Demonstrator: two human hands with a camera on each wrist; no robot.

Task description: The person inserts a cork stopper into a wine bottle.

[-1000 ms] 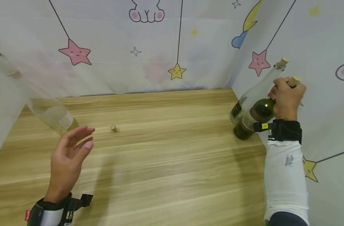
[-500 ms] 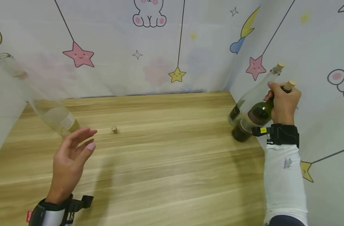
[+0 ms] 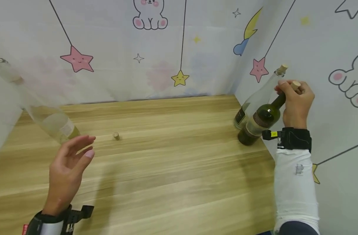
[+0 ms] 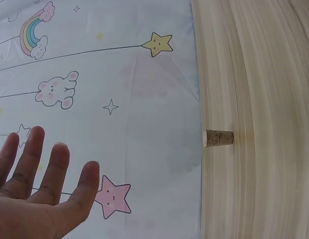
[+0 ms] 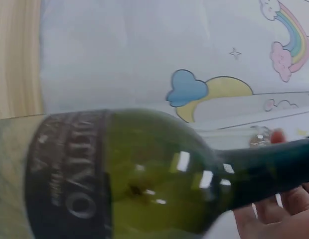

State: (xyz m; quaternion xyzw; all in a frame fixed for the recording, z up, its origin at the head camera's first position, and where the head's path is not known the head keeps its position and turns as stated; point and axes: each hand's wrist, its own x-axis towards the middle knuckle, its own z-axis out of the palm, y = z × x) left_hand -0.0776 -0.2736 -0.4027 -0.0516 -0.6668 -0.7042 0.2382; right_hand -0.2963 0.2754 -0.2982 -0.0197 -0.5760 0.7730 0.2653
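Observation:
At the right of the head view, my right hand (image 3: 298, 101) has its fingers curled round the top of a green wine bottle (image 3: 267, 114), just below its cork (image 3: 295, 85). The bottle stands on the table; its dark label and shoulder fill much of the right wrist view, with fingers (image 5: 274, 214) behind the neck. Close behind it is a clear glass bottle (image 3: 256, 99) with a cork (image 3: 282, 69) in its mouth. My left hand (image 3: 68, 169) hovers with bent, spread fingers and holds nothing. Beyond it stands another clear bottle (image 3: 49, 119), its base hidden by the fingers.
A small loose cork (image 3: 116, 135) stands on the wooden table (image 3: 173, 169), right of the left hand; the left wrist view shows this cork (image 4: 218, 138) too. Printed cloth walls (image 3: 114, 75) close in the table's back and sides.
My right hand has slid up the green bottle's neck towards the cork, so more neck shows below it. The left hand keeps its pose. The head view has shifted slightly.

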